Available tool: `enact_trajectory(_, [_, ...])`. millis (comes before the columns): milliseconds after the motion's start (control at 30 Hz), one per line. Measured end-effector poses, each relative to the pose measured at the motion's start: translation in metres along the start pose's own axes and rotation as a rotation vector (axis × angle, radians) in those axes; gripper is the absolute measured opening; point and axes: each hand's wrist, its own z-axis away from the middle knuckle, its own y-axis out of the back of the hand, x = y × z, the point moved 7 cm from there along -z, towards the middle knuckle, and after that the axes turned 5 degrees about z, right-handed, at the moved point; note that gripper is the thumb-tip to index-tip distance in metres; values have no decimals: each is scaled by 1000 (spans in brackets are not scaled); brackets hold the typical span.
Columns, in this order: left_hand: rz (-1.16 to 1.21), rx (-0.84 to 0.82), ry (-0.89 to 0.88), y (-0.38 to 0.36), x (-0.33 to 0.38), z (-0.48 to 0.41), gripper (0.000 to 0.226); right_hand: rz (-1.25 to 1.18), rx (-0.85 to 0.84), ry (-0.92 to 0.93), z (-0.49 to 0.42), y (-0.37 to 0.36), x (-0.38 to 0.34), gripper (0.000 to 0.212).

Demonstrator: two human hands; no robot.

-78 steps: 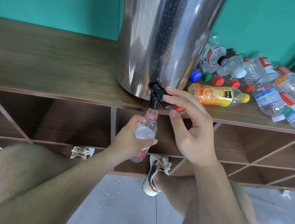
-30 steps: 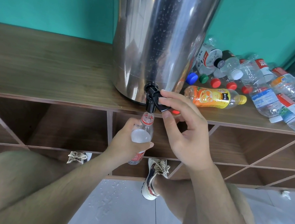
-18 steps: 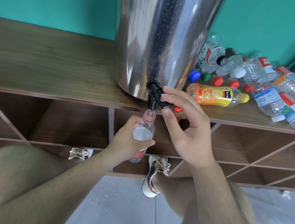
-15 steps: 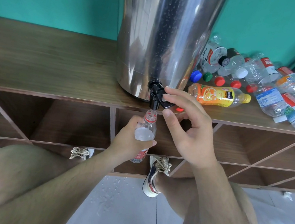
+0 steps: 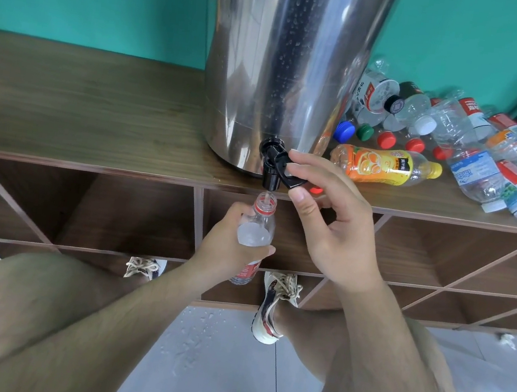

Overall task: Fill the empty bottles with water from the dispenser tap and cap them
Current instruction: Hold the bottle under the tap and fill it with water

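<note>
The left hand gripped the bottle upright, its mouth just under the tap to catch water. The right hand's fingers pinched the lever to let it run.

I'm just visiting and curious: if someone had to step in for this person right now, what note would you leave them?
Left hand grips the bottle, its open mouth right under the tap. Right hand pinches the tap lever. Bottle looks mostly full, uncapped. To do: close the tap, cap it from the loose caps, then fill the empty bottles lying on the counter right of the dispenser.
</note>
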Motion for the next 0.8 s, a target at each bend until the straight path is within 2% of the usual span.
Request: enact_trajectory(800, [-23,12,3,0,4,3,68,6,4,-10,1,-1,1,23])
